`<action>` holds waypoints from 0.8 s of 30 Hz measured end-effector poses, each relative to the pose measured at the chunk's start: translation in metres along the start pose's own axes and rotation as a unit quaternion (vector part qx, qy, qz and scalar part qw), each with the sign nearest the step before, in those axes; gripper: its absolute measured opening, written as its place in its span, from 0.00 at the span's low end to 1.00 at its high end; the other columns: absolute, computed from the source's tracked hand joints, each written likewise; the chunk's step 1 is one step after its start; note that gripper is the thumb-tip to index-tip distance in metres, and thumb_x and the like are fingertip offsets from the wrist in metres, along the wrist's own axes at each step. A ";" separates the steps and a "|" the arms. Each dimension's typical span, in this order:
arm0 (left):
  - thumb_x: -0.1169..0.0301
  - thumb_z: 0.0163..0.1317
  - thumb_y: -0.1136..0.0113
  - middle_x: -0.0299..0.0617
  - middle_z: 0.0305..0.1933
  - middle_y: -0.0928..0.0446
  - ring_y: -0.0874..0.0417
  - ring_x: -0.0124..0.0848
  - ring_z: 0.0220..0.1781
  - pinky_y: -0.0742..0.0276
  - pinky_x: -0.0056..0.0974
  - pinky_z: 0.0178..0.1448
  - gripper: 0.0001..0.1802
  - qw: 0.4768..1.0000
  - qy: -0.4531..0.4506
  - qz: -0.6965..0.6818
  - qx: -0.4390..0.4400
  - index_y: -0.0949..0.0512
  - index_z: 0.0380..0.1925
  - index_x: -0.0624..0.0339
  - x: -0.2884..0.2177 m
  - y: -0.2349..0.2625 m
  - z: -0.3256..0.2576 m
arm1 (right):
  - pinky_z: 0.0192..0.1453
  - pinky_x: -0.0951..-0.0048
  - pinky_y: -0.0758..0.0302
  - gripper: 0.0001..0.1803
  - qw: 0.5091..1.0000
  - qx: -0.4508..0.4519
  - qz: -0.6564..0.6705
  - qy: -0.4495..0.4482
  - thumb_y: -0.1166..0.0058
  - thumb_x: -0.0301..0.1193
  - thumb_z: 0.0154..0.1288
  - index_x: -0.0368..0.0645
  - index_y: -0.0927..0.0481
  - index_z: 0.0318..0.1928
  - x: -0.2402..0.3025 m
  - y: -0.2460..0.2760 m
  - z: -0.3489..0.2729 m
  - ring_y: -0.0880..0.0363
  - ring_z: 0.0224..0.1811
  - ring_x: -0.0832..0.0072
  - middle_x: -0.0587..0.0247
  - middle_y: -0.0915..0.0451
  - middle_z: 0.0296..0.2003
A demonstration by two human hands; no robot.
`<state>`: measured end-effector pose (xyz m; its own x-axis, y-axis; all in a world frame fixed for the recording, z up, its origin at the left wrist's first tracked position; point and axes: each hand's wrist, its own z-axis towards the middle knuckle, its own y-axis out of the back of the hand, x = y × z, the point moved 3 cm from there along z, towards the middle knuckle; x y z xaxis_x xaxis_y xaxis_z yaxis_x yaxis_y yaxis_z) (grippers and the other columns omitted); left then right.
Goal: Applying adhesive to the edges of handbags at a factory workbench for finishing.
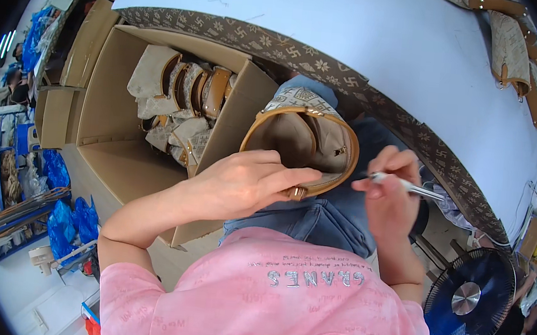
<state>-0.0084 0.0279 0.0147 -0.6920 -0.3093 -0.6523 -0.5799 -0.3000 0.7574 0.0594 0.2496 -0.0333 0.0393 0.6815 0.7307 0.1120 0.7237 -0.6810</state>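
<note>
A patterned beige handbag [305, 99] with tan trim rests on my lap, its mouth facing up. Its pale lining shows, with a small zip pull [340, 151] on the inner side. My left hand [248, 182] grips the near rim, thumb and fingers on either side of the tan edge. To the right of the bag, my right hand [393, 188] is closed round a slim white and silver pen-shaped tool [417, 189]. That tool points away to the right and does not touch the bag.
Left of my lap stands an open cardboard box [106, 89] holding several similar bags [155, 74]. A white-topped table [306, 24] with a patterned brown edge curves across the front. More bag pieces [508, 51] lie at its far right. A black fan [471, 300] stands at lower right.
</note>
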 end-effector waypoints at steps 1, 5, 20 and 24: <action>0.76 0.57 0.29 0.40 0.35 0.17 0.16 0.33 0.37 0.22 0.36 0.48 0.23 1.000 -0.005 0.007 -0.002 0.21 0.54 0.62 -0.006 0.003 0.003 | 0.43 0.70 0.14 0.07 1.000 0.004 0.000 0.008 0.44 0.23 0.69 0.39 0.29 0.43 0.011 -0.004 0.002 0.30 0.30 0.78 0.60 0.31 0.37; 0.81 0.59 0.31 0.37 0.39 0.16 0.17 0.25 0.40 0.23 0.32 0.43 0.25 0.944 0.050 -0.314 -0.087 0.23 0.58 0.62 -0.027 0.007 0.027 | 0.52 0.63 0.13 0.06 0.988 -0.020 0.061 0.143 0.44 0.24 0.69 0.36 0.27 0.42 0.057 -0.015 0.003 0.24 0.32 0.78 0.56 0.29 0.41; 0.79 0.63 0.33 0.41 0.42 0.14 0.17 0.23 0.42 0.21 0.33 0.47 0.15 0.751 0.320 -0.570 -0.098 0.22 0.50 0.62 0.029 -0.074 0.016 | 0.48 0.69 0.14 0.03 0.999 -0.009 -0.032 -0.031 0.48 0.18 0.66 0.36 0.28 0.37 -0.013 0.011 -0.008 0.25 0.34 0.79 0.59 0.29 0.36; 0.76 0.64 0.33 0.42 0.39 0.13 0.16 0.26 0.38 0.20 0.34 0.40 0.04 0.805 0.356 -0.474 0.019 0.17 0.37 0.63 0.038 -0.059 0.017 | 0.51 0.70 0.15 0.04 0.986 -0.001 -0.164 -0.009 0.48 0.16 0.65 0.36 0.28 0.35 -0.012 0.011 -0.011 0.25 0.34 0.80 0.61 0.29 0.35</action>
<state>-0.0079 0.0489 -0.0541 0.4829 -0.4014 -0.7783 -0.7252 -0.6815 -0.0984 0.0709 0.2481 -0.0488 -0.0176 0.4119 0.9111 0.1182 0.9057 -0.4072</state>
